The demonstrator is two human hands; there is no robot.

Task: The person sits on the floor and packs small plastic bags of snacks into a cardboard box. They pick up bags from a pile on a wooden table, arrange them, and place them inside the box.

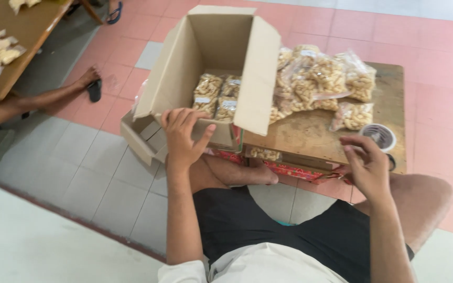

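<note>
we are gripping the near rim of the open brown cardboard box [205,47] with our left hand [183,137], fingers curled over it. our right hand [367,166], fingers loosely apart and holding nothing, is hovering just below the white roll of tape [378,136] on the low wooden table [310,133].

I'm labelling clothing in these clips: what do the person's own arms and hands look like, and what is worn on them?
Both arms are bare from the upper arm down. The left hand and right hand wear no gloves, and no rings, watch or bracelets show. A white short sleeve edges the left arm; black shorts below.
</note>
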